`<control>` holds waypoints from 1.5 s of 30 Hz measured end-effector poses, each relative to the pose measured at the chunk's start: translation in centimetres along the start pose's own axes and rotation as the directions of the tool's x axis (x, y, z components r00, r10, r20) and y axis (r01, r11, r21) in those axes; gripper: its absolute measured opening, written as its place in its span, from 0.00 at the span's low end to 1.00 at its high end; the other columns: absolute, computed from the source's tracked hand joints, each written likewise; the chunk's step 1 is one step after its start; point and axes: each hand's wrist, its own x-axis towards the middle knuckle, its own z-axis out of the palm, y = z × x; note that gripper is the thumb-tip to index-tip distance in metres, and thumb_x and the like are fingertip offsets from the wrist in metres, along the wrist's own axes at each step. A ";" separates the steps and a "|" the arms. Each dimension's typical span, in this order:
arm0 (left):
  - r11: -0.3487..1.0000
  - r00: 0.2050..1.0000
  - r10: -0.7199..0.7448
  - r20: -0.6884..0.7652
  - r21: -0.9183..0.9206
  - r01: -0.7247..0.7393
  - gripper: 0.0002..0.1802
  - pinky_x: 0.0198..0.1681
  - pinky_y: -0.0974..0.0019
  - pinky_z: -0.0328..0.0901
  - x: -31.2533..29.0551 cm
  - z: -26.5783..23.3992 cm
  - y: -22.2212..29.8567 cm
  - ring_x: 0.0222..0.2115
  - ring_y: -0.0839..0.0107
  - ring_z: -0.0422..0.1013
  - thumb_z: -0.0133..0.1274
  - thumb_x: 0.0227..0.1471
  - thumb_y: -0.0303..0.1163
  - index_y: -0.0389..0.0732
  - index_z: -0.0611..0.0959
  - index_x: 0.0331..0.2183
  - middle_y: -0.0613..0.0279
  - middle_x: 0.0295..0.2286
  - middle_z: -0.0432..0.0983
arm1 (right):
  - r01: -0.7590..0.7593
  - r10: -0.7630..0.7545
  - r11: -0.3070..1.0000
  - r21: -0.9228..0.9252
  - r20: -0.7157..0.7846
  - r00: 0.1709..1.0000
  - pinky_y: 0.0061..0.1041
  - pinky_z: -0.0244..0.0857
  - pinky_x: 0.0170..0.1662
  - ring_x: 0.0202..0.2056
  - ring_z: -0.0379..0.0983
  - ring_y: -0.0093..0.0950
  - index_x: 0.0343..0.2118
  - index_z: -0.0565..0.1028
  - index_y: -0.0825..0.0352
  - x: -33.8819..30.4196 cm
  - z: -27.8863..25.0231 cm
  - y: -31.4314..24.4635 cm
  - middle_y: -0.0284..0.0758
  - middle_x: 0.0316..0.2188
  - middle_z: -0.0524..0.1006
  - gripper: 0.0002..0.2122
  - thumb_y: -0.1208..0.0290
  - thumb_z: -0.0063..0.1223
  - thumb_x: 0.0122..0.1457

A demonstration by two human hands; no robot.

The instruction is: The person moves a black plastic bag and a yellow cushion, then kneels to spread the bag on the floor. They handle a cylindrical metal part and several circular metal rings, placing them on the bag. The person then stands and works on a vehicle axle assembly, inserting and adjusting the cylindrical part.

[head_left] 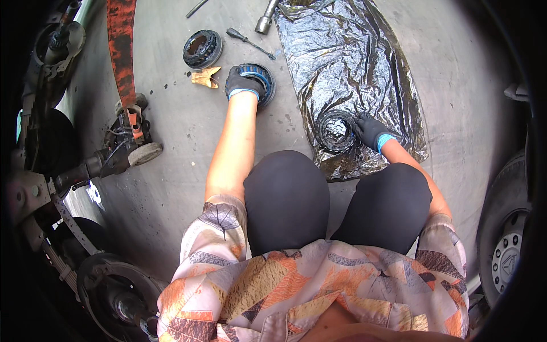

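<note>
My left hand [244, 83], in a dark glove with a light blue cuff beneath, grips the left side of a roller bearing [265, 78] on the grey floor. Blue grease shows around that bearing's rollers. Further right, a second dark, greasy roller bearing [321, 132] lies flat on a shiny black plastic sheet [356, 62]. The fingers of my right hand [371, 131], gloved the same way, close over its right rim. Through its central hole the sheet shows. My left fingertips are partly hidden against the first bearing.
Beyond my left hand are a dark ring-shaped part [203, 49], a torn yellowish scrap [205, 77], a screwdriver [249, 43] and a metal socket tool [265, 21]. A wheeled jack with an orange handle [121, 51] and axle parts [85, 171] stand left. A truck wheel [506, 251] is right.
</note>
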 end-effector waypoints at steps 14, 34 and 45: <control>0.995 0.997 -0.048 -0.062 -0.091 0.042 0.23 0.56 0.58 0.56 0.6 -0.4 0.9 0.52 0.66 0.63 0.40 0.53 0.45 0.49 0.72 0.49 0.63 0.50 0.67 | 0.038 -0.037 0.999 0.010 -0.046 0.998 0.37 0.61 0.53 0.49 0.67 0.44 0.43 0.73 0.69 -0.2 0.6 0.3 0.48 0.51 0.68 0.20 0.58 0.36 0.62; 0.983 0.970 0.039 0.241 -0.184 0.006 0.21 0.53 0.45 0.60 0.6 -5.0 -0.5 0.48 0.57 0.67 0.48 0.47 0.48 0.48 0.80 0.40 0.57 0.45 0.73 | 0.051 -0.049 0.998 0.030 -0.062 0.997 0.35 0.58 0.57 0.53 0.64 0.46 0.47 0.71 0.69 -0.7 0.2 0.2 0.51 0.54 0.65 0.21 0.56 0.37 0.63; -0.558 0.441 0.551 0.709 0.706 -0.437 0.20 0.40 0.57 0.68 -4.2 -2.7 0.6 0.39 0.60 0.72 0.61 0.42 0.35 0.44 0.76 0.40 0.60 0.37 0.75 | 0.053 -0.054 0.999 -0.008 -0.057 0.997 0.36 0.57 0.56 0.53 0.63 0.45 0.44 0.73 0.70 -0.9 1.1 1.0 0.48 0.53 0.66 0.22 0.56 0.34 0.63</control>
